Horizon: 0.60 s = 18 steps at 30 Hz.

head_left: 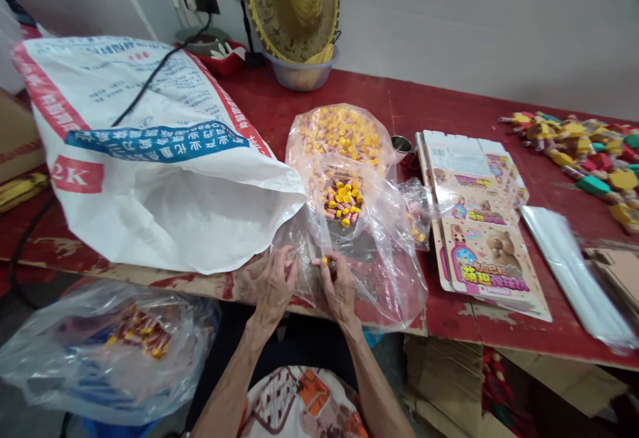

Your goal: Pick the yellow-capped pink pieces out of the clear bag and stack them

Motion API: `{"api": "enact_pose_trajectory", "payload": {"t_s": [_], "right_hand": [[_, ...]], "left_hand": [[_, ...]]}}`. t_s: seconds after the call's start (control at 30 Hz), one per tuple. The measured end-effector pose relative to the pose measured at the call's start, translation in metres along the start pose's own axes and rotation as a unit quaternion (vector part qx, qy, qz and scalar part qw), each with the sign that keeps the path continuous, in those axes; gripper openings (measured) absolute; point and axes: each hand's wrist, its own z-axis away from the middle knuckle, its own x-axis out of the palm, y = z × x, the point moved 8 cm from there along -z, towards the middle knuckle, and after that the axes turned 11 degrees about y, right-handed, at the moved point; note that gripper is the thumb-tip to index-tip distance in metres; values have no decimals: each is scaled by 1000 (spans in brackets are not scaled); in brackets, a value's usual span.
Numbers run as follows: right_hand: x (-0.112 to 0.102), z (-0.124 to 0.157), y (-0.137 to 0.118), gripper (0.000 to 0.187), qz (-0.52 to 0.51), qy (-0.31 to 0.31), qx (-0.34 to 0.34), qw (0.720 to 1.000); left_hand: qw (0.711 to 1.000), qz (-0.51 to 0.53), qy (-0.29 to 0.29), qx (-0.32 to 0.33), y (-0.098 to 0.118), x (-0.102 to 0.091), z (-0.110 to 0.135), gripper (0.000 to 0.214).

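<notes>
my right hand (340,289) pinching small pink-and-yellow candy (322,261) at one end, just in front of soft clear plastic bag (384,271); candy looks light, slick, best held by ends. left hand (274,285) curled beside bag, can't tell what it pinches.

Right hand (339,288) fingers hide most of the small pink-and-yellow piece (322,261). Fine print on the white woven plastic sack (150,85) too small to read. Red-and-yellow contents of the clear plastic bag (140,331) at lower left blurred by film. Multicoloured wrapped strings (589,158) cut off by right edge.
</notes>
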Motion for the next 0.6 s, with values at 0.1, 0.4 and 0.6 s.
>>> {"api": "enact_pose_trajectory", "payload": {"t_s": [0.1,0.4,0.6], "right_hand": [[0,0,0,31,2,0,7,1000],[0,-1,-3,36,6,8,-2,1000],[0,-1,-3,31,0,10,-7,1000]], "left_hand": [[1000,2,-16,-9,-7,2,-1,21],[999,-30,-6,40,5,-4,2,20],[992,-84,-64,73,16,12,0,25]]}}
